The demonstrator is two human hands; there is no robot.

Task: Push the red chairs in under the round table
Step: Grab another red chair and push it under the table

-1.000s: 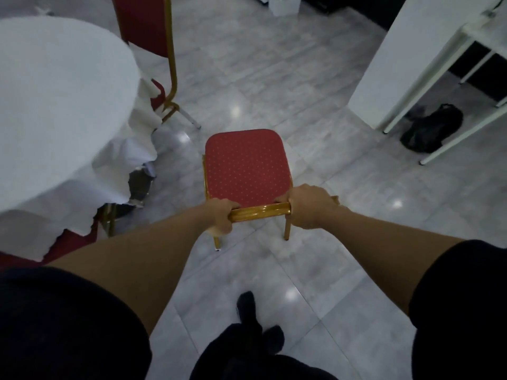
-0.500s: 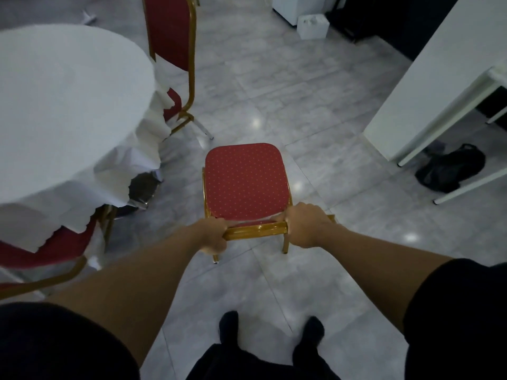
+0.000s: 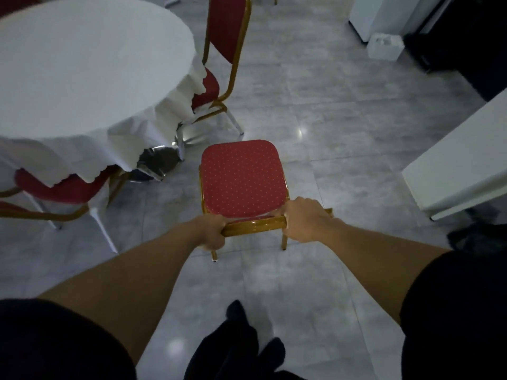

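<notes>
A red chair point(image 3: 241, 176) with a dotted seat and gold frame stands on the tiled floor right of the round table point(image 3: 82, 64), which wears a white cloth. My left hand point(image 3: 211, 231) and my right hand point(image 3: 304, 218) both grip the gold top rail of its backrest. Its seat is apart from the table's edge. A second red chair point(image 3: 225, 34) is tucked at the table's far right side. A third red chair point(image 3: 60, 187) sits partly under the cloth at the near left.
The table's shiny metal base point(image 3: 156, 163) shows below the torn cloth. A white table point(image 3: 461, 165) stands at the right, with a dark bag point(image 3: 477, 237) under it. A white container point(image 3: 385, 46) lies on the floor at the back. My feet point(image 3: 238, 344) are below.
The view has shifted so the table and its chairs sit further right and lower in frame. My hands keep their grip on the chair's backrest, and the chair has come closer to the table.
</notes>
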